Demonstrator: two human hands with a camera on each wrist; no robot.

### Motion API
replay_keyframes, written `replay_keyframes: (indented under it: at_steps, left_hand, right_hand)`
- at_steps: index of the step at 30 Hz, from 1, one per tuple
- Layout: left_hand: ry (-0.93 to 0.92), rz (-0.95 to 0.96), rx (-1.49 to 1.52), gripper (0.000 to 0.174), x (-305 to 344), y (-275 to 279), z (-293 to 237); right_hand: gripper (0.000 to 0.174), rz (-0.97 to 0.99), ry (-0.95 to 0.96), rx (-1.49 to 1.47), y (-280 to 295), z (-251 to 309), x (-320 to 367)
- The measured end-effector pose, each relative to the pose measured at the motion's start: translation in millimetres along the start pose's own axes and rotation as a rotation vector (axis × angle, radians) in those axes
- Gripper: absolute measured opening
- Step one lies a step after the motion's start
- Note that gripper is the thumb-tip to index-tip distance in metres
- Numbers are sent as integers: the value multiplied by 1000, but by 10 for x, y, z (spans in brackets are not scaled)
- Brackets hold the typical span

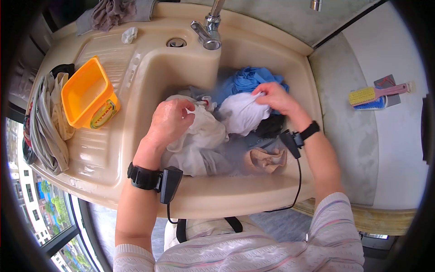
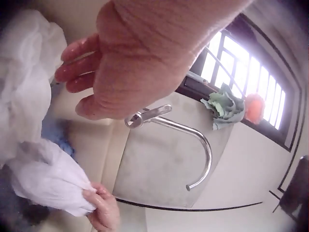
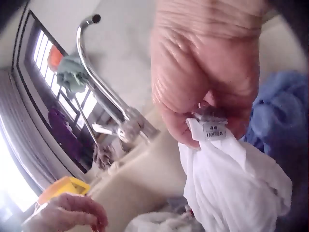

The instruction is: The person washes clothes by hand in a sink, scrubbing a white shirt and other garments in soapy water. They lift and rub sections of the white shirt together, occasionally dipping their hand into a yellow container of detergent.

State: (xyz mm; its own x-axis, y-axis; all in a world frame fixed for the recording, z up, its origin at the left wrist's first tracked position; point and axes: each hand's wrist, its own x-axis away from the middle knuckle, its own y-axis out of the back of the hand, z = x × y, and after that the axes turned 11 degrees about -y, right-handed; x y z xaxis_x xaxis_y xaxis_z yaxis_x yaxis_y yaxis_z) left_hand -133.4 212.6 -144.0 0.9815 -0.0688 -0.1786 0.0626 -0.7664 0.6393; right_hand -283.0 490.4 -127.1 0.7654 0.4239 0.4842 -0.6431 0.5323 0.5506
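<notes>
At the far left of the scene, folded clothes lie on the ribbed surface, and just right of them an orange tub stands tilted against their edge. Farther off, a mauve cloth rests by the back edge, with a small white scrap to its right and nearer. Right of this surface opens the sink, holding cloudy water and several garments. The person's left hand is above the left part of the sink, its fingers loosely bent and holding nothing; the left wrist view shows it apart from the off-white garment, which lies beneath and to the right of it in the head view. A metal faucet stands at the far rim. Right of the off-white garment and beside it is the white garment, its upper right part pinched between thumb and fingers of the right hand, so that the cloth hangs down and leftward from the grip; a printed label shows right beside those fingertips. A blue garment lies just beyond it, a black cloth to its near right, and a tan cloth nearer still, partly in the water. At the far right, a yellow-bristled brush lies apart from the sink.
</notes>
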Motion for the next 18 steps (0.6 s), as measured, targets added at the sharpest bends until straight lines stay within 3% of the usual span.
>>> replay_keyframes:
  at_steps: [5, 11, 18]
  left_hand:
    - [-53, 25, -35, 19, -1, -57, 14]
    - [-21, 93, 34, 20, 13, -85, -60]
    - [-31, 168, 62, 21, 3, -79, -156]
  right_hand:
    - [16, -121, 6, -445, 378, 129, 302]
    - [12, -173, -45, -667, 173, 84, 284]
    - [12, -94, 73, -594, 16, 489, 502]
